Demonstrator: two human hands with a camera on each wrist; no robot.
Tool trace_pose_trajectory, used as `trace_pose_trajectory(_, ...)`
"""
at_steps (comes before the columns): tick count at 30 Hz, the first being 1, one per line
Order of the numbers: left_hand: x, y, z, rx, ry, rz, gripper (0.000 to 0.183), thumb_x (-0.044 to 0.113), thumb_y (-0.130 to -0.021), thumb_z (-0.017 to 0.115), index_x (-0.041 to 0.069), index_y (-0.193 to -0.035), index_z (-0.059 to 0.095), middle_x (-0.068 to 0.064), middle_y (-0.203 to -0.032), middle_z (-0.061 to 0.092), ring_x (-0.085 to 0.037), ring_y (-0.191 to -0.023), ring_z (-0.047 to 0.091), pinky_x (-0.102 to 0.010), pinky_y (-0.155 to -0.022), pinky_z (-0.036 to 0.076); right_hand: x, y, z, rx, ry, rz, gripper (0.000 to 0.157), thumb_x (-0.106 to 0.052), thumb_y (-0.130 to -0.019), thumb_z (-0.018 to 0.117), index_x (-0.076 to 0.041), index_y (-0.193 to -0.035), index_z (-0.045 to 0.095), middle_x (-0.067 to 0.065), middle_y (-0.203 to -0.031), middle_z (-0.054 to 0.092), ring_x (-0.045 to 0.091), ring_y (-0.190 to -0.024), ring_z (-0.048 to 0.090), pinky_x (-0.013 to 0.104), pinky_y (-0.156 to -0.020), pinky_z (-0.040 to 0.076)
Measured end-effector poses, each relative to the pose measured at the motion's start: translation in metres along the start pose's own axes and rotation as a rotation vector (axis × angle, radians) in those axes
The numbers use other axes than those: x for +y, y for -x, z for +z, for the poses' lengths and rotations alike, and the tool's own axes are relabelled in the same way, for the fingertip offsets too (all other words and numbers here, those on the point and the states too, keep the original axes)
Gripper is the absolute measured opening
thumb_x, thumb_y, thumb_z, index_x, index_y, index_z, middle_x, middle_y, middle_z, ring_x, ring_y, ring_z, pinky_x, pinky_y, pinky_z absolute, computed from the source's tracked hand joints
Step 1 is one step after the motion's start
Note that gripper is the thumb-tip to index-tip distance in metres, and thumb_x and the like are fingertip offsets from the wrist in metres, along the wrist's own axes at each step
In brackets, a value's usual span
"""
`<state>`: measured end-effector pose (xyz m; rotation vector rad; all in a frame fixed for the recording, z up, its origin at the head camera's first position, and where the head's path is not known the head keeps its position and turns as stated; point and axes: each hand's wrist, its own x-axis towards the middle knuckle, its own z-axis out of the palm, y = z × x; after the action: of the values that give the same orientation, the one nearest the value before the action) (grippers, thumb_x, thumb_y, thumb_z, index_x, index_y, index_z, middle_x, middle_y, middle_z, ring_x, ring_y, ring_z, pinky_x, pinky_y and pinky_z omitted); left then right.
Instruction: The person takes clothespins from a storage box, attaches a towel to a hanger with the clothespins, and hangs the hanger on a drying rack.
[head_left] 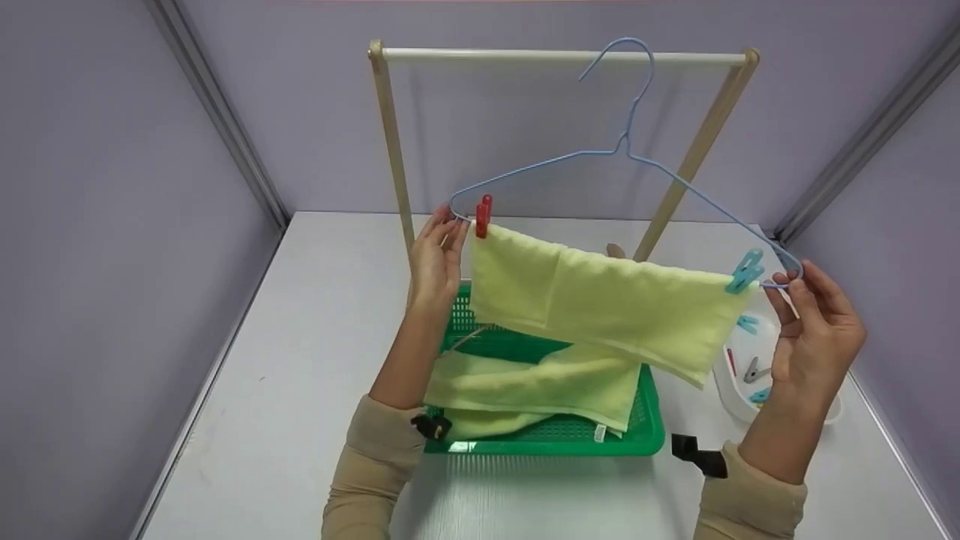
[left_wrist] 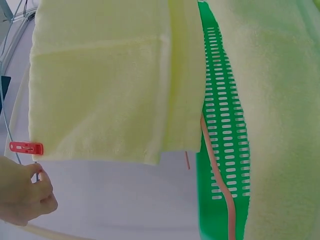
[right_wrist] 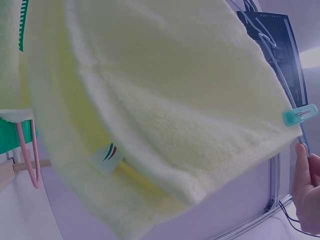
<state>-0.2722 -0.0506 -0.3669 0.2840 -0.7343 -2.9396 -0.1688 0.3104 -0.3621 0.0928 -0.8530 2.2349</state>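
A blue wire hanger [head_left: 525, 166] is raised over the table, tilted down toward the right. My left hand [head_left: 436, 259] pinches its left corner, and my right hand [head_left: 819, 330] grips the right one. From its lower bar hangs a folded yellow towel [head_left: 600, 292]. A red clothespin [head_left: 482, 217] clips the towel near the left hand, also visible as a red clothespin [left_wrist: 27, 148] in the left wrist view. Close to the right hand, a teal clothespin [head_left: 745, 273] clips the other end. In the right wrist view a small label [right_wrist: 108, 158] shows inside the towel's fold.
Below the towel stands a green basket [head_left: 652, 427] with another yellow towel [head_left: 540, 382] in it. A white tub [head_left: 731, 397] at the right, partly behind my right forearm, holds several clothespins. Behind rises a wooden rack with a white rod [head_left: 510, 55]. Walls flank the table [head_left: 262, 360].
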Motion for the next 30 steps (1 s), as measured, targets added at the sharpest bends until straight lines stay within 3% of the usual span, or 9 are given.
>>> trace_pose_trajectory(10, -0.006, -0.007, 0.006, -0.017, -0.023, 0.01, 0.036, -0.008, -0.095, 0.039, -0.009, -0.131, 0.042, -0.022, -0.126, 0.043, -0.024, -0.102, 0.052, -0.027, -0.089, 0.042, 0.0, -0.003, 0.0, 0.013, 0.0, -0.007, 0.034, 0.02, -0.074, 0.064, 0.024, -0.107, 0.053, 0.029, -0.087, 0.057, 0.033, -0.077, 0.061, 0.037, -0.069, 0.049)
trace_pose_trajectory(15, -0.009, -0.009, 0.005, -0.047, -0.073, -0.006, 0.039, -0.006, -0.096, 0.037, -0.006, -0.135, 0.038, -0.02, -0.132, 0.038, -0.026, -0.108, 0.049, -0.027, -0.09, 0.041, 0.001, -0.005, 0.0, 0.011, -0.022, -0.003, 0.031, 0.022, -0.075, 0.061, 0.024, -0.105, 0.054, 0.029, -0.085, 0.058, 0.034, -0.075, 0.061, 0.037, -0.067, 0.05)
trace_pose_trajectory(19, -0.012, -0.014, 0.007, -0.078, -0.058, -0.032, 0.04, -0.006, -0.096, 0.036, -0.004, -0.136, 0.036, -0.021, -0.133, 0.036, -0.027, -0.113, 0.046, -0.026, -0.091, 0.04, 0.0, -0.007, 0.0, 0.035, 0.0, -0.008, 0.033, 0.021, -0.074, 0.063, 0.023, -0.106, 0.054, 0.028, -0.088, 0.058, 0.033, -0.077, 0.061, 0.037, -0.069, 0.049)
trace_pose_trajectory(30, -0.024, -0.03, 0.018, -0.145, -0.055, -0.026, 0.039, -0.005, -0.097, 0.036, -0.009, -0.135, 0.033, -0.027, -0.134, 0.035, -0.03, -0.122, 0.04, -0.025, -0.091, 0.04, -0.005, -0.011, -0.001, 0.066, -0.04, -0.028, 0.032, 0.021, -0.075, 0.062, 0.023, -0.106, 0.054, 0.028, -0.085, 0.058, 0.033, -0.074, 0.062, 0.037, -0.068, 0.049)
